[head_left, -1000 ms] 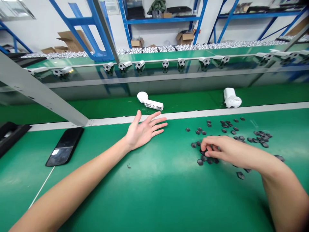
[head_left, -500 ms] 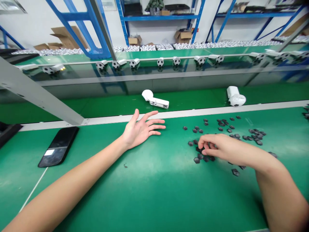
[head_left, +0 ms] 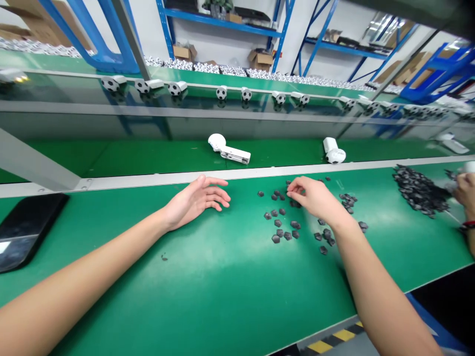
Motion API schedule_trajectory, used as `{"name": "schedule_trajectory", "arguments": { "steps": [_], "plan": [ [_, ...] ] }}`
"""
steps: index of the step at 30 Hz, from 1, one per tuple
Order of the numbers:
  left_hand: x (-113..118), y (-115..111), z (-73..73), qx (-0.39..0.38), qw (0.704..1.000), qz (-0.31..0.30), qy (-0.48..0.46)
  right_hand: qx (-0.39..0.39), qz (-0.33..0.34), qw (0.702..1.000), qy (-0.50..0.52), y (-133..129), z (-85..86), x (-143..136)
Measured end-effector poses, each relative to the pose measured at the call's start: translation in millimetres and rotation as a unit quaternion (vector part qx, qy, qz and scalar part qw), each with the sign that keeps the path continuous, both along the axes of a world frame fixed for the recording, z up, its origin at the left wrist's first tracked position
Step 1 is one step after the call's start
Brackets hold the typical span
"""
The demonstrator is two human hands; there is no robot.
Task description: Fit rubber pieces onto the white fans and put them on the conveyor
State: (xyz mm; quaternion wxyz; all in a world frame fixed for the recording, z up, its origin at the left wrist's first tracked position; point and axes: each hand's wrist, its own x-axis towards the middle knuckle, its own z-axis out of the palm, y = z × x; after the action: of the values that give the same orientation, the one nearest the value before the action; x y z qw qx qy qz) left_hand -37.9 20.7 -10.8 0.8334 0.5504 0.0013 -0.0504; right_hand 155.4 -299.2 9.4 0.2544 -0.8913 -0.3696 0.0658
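My left hand rests above the green work surface, palm turned sideways, its fingers spread with nothing in them. Farther right, my right hand reaches down among scattered small black pentagonal pieces. Its thumb and fingertips come together in a pinch just over some of them; whether a piece sits between them is hidden. Beyond the metal rail, a white folding device with a round head lies on the green belt. Another white device with a football-patterned head lies farther right.
A black phone lies at the left. To the right is a large heap of black pieces, with another person's hand beside it. A grey metal post rises at the left. Football-headed devices line the back ledge.
The view has swung right, bringing the big heap and another person's hand into sight. My right hand has moved to pieces farther back. My left hand's fingers have curled slightly.
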Motion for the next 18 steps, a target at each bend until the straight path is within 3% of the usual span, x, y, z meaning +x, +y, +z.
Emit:
{"name": "schedule_trajectory", "arguments": {
  "steps": [5,11,18],
  "plan": [
    [0,1,-3.6,0.005,1.0,-0.005,-0.013,-0.054,0.035,0.998,0.005,-4,3.1,-4],
    [1,2,-5.9,0.01,1.0,-0.012,-0.014,-0.135,0.032,0.99,0.021,-18,11.6,-2],
    [0,1,-4.7,0.024,0.999,-0.016,-0.021,-0.146,0.031,0.989,0.022,-10,19.3,-16]
  ]
}}
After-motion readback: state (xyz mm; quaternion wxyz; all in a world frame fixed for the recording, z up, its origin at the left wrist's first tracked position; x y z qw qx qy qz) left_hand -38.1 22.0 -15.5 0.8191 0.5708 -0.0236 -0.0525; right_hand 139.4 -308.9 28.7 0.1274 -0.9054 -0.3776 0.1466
